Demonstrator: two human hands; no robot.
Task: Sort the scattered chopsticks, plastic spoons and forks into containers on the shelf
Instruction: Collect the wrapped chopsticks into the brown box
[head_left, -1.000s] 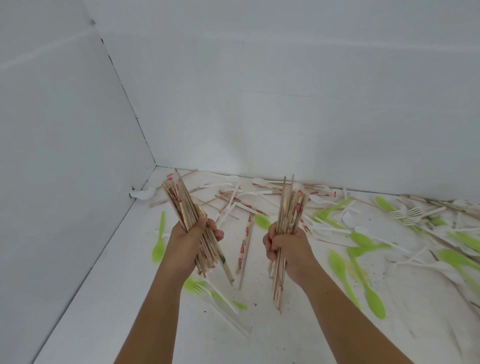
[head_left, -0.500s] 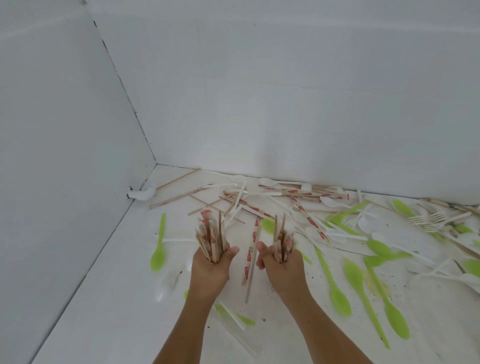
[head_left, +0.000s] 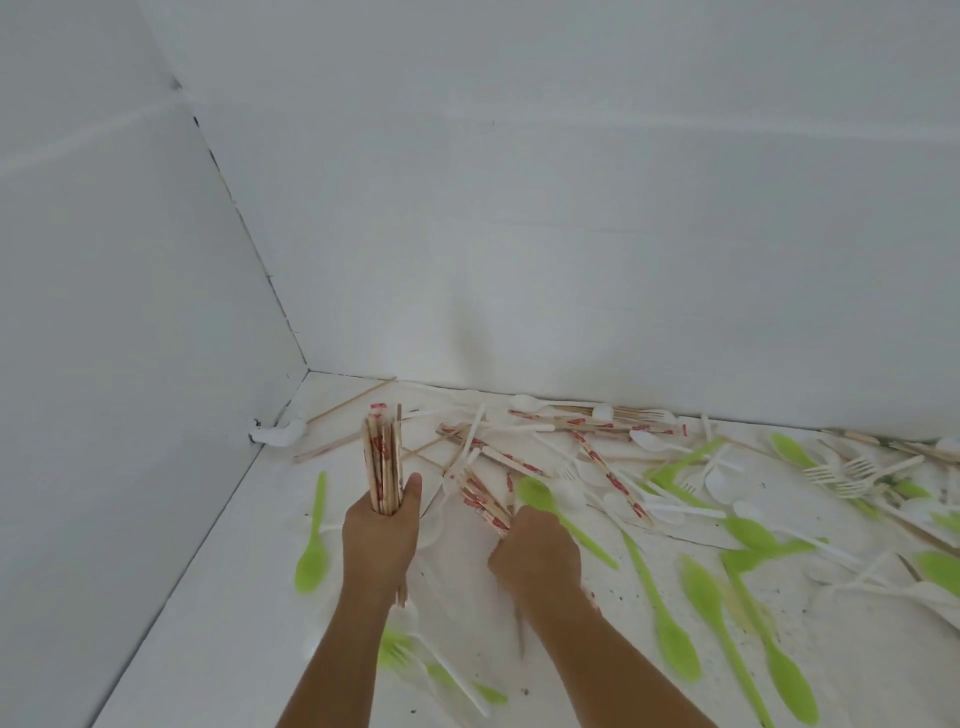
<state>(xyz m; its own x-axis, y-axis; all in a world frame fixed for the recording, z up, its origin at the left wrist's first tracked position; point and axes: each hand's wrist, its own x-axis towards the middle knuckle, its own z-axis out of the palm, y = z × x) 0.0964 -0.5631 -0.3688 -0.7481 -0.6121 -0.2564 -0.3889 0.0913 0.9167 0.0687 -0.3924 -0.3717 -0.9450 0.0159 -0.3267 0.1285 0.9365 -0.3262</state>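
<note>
Wooden chopsticks (head_left: 383, 467) bundled upright; green spoons (head_left: 311, 564) lie scattered.

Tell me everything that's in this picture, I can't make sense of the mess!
Upright chopstick bundle: one, wood with red print, in the left hand.
Tilted chopstick bundle: one, same colours, in the right hand.
Loose chopsticks: many, wood and red, mostly along the back wall.
Green spoons: several, light green, one left of the hands, others right.
White spoons and forks: many, white, scattered middle and right.
White lump: one, white, left corner; unidentifiable.
Surface: one, white, under everything.
Left hand: one, grips the upright bundle.
Right hand: one, grips the tilted bundle.
</note>
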